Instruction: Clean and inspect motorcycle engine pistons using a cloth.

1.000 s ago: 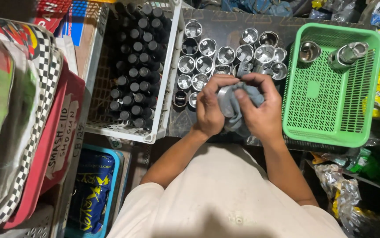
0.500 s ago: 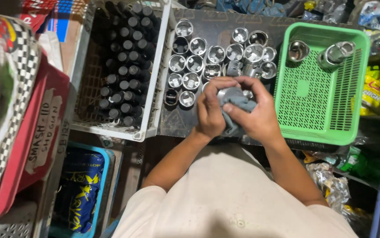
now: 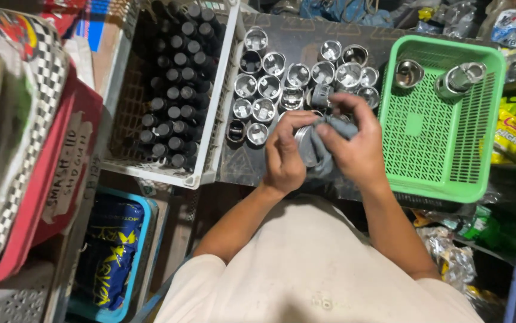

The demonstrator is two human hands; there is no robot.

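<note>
Both hands meet over the middle of a dark table (image 3: 252, 173). The left hand (image 3: 285, 157) is curled around a round metal cup (image 3: 301, 133), of which only a bright rim shows between the fingers, and the right hand (image 3: 356, 149) pinches a grey cloth (image 3: 318, 155) against it, the cloth bunched between thumb and fingers. Just beyond the hands, more shiny metal cups (image 3: 297, 75) stand in rows, open ends up. To the right sits a green plastic basket (image 3: 437, 173) holding two more metal pieces (image 3: 434, 76) at its far end. To the left a white crate (image 3: 213, 140) is packed with dark cylinders (image 3: 174, 90) standing upright.
</note>
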